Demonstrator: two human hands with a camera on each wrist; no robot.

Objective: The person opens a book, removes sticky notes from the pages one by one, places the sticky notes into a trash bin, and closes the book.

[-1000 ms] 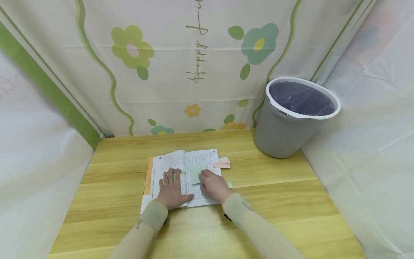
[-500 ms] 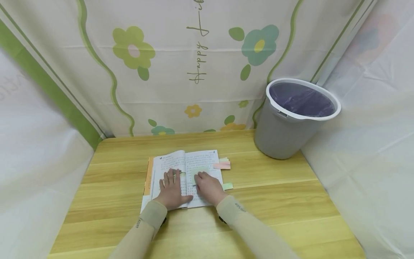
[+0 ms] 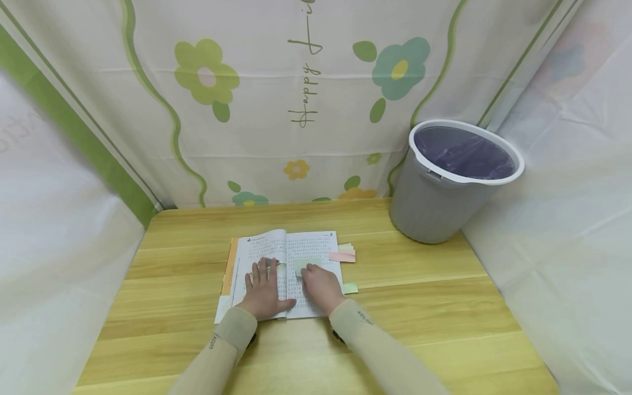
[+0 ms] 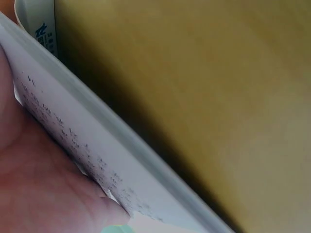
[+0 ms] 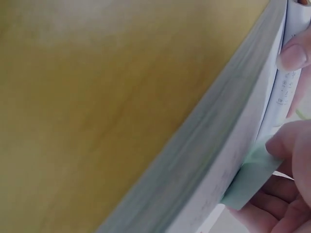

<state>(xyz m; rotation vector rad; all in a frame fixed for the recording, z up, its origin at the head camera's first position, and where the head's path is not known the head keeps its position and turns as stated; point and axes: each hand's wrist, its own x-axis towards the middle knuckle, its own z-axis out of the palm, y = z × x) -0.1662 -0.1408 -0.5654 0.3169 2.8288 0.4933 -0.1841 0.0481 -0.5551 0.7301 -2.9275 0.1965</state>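
An open book [image 3: 311, 245] with printed pages lies on the wooden table. My left hand [image 3: 261, 293] rests spread on its left page, with the thumb reaching across the fold onto the right page. On the right page is a pale green sticky note [image 3: 307, 264]. My right hand [image 3: 322, 288] pinches this note by its lower edge; in the right wrist view the thumb lies on the green note [image 5: 253, 178] and the curled fingers are behind it, with the note's near edge lifted from the page. The left wrist view shows the left hand [image 4: 53, 184] against the page.
Pink tabs [image 3: 344, 255] and a light green tab [image 3: 351, 288] stick out from the book's right side. An orange cover flap [image 3: 230, 269] shows at its left. A grey trash bin [image 3: 429, 203] with a purple liner stands at the back right. Patterned curtains [image 3: 266, 99] surround the table.
My right hand has shifted a little left along the note, from its right side to its lower edge, and the note's lower edge has come up slightly. My left hand stays in place.
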